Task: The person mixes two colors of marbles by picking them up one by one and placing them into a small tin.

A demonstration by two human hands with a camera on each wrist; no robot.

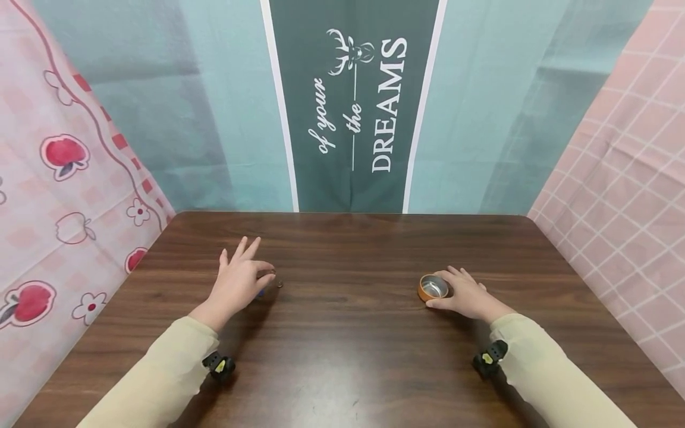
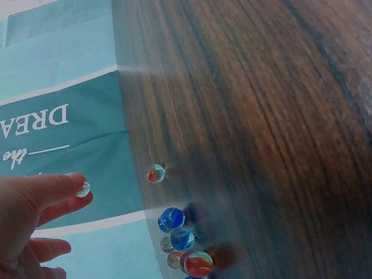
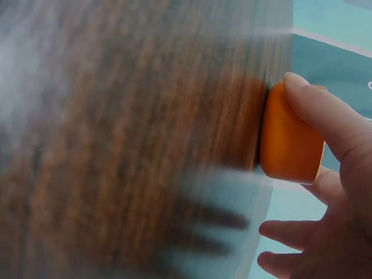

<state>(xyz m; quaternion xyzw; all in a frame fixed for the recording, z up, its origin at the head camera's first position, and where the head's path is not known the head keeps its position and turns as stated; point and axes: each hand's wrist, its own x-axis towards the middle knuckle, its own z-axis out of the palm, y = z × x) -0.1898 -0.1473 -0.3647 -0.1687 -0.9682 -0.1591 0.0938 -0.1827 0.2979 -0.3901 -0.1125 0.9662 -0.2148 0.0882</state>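
Between thumb and index finger my left hand [image 1: 239, 282] pinches a clear glass marble [image 2: 84, 189], held above the table. Below it on the wood lie several more marbles: a clear one with an orange-red swirl [image 2: 155, 173] off by itself, and a cluster with a blue marble [image 2: 172, 219] and a red-orange marble [image 2: 198, 264]. In the head view the hand mostly hides these. On the right, my right hand [image 1: 467, 295] grips a small orange cup [image 1: 432, 288] by its side, thumb and index finger around it. The cup stands upright on the table, its silvery inside showing.
The brown wooden table [image 1: 342, 333] reaches back to a teal curtain [image 1: 235, 107] with a dark printed middle strip. Patterned pink cloths hang at the left [image 1: 69, 196] and right [image 1: 631, 178]. Dark wrist cameras sit on both sleeves.
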